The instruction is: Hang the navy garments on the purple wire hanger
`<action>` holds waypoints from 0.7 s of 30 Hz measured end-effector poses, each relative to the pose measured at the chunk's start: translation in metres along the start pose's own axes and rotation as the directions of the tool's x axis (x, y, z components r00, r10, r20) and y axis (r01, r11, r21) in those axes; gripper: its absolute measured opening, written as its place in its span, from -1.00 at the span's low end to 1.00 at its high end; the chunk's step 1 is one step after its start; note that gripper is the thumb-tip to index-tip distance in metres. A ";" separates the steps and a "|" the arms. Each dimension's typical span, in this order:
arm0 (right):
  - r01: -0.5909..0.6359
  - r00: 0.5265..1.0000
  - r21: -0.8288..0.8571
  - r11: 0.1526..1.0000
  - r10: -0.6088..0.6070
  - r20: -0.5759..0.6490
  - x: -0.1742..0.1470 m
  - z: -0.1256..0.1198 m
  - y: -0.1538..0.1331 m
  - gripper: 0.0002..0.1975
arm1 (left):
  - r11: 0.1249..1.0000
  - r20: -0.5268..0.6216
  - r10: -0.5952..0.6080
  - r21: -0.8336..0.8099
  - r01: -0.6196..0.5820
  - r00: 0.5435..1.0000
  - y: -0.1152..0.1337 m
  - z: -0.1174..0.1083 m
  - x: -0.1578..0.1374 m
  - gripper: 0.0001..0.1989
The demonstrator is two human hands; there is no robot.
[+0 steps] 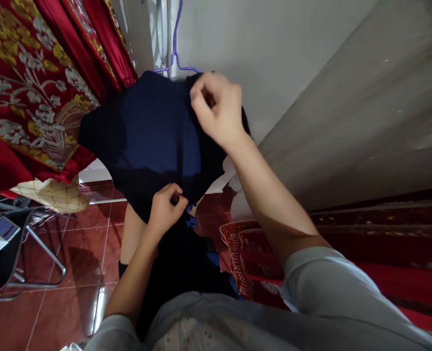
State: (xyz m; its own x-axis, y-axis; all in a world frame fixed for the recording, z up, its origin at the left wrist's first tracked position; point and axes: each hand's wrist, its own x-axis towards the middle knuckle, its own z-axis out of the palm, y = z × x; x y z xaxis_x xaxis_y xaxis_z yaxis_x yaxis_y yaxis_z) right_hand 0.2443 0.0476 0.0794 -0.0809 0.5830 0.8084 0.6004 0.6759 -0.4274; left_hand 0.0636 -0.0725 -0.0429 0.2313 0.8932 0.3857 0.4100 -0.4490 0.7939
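Note:
A dark navy shirt hangs in front of me on a purple wire hanger. At its lower front, my left hand is closed, thumb and forefinger pinched on the cloth beside a vertical line down the front. Higher up, in front of the shirt's right shoulder, is my right hand, its fingers curled into a pinch. Whatever is between the right fingertips, if anything, is too small or hidden to make out.
Red cloth with gold and silver flowers hangs at the left. Below it stands a metal-framed chair with a phone on it. Grey sheeting slopes down at the right, above red beaded fabric. The floor is red tile.

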 end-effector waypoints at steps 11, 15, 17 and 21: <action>-0.299 0.920 0.514 0.804 0.386 -0.068 0.012 0.012 -0.044 -0.68 | 0.938 -0.115 0.342 0.108 -0.330 0.933 0.032 -0.047 0.085 -0.63; -0.454 0.847 0.635 0.626 0.524 0.090 0.003 0.013 -0.047 -0.71 | 0.885 -0.142 0.459 0.158 -0.438 0.877 0.061 -0.065 0.139 -0.73; -0.466 0.844 0.614 0.637 0.528 0.093 0.000 0.016 -0.039 -0.67 | 0.878 -0.118 0.467 0.185 -0.442 0.877 0.063 -0.065 0.152 -0.82; -0.441 0.847 0.592 0.675 0.532 0.025 -0.008 0.030 -0.020 -0.59 | 0.896 -0.130 0.432 0.175 -0.408 0.892 0.067 -0.053 0.149 -0.86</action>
State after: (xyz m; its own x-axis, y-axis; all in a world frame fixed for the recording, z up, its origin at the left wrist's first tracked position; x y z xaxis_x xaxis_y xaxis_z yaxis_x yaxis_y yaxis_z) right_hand 0.2089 0.0426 0.0690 0.2311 0.8641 0.4472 -0.0304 0.4658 -0.8844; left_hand 0.0784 0.0323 0.0927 0.2690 0.6064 0.7483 0.4270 -0.7714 0.4717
